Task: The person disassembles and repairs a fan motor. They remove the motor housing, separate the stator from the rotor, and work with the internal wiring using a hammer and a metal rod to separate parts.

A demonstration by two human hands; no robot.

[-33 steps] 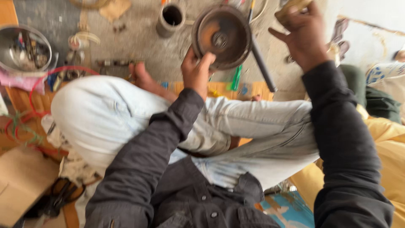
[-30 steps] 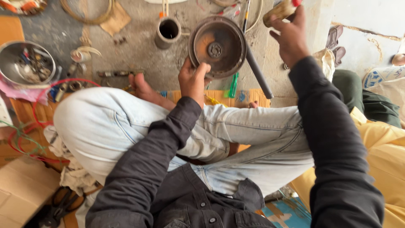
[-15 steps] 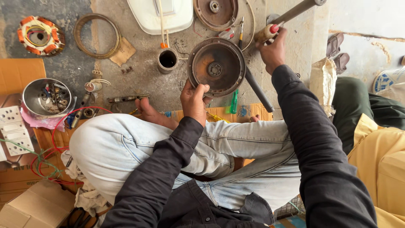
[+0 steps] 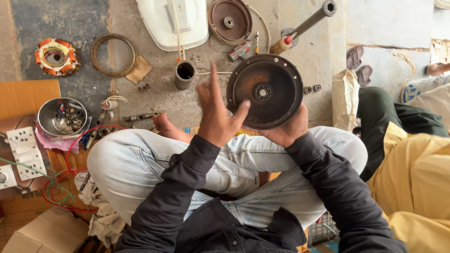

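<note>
A dark round metal motor cover (image 4: 265, 91) with a small bearing hole at its centre is held tilted above my crossed legs. My right hand (image 4: 287, 132) grips its lower rim from beneath. My left hand (image 4: 216, 115) is beside the cover's left edge with fingers spread and one finger pointing up; the thumb reaches toward the rim, and I cannot tell whether it touches. It holds nothing. A wooden-handled tool (image 4: 283, 44) lies on the concrete floor just beyond the cover.
On the floor lie a white housing (image 4: 161, 23), a second round cover (image 4: 229, 21), a metal cup (image 4: 184, 75), a ring (image 4: 112, 55), a wound stator (image 4: 56, 57), a steel bowl of small parts (image 4: 47, 115) and a long rod (image 4: 313, 18). A person in yellow (image 4: 415, 182) sits at right.
My right hand has let go of the wooden-handled tool, which now lies on the floor, and taken the cover's lower rim. My left hand has released the cover and opened.
</note>
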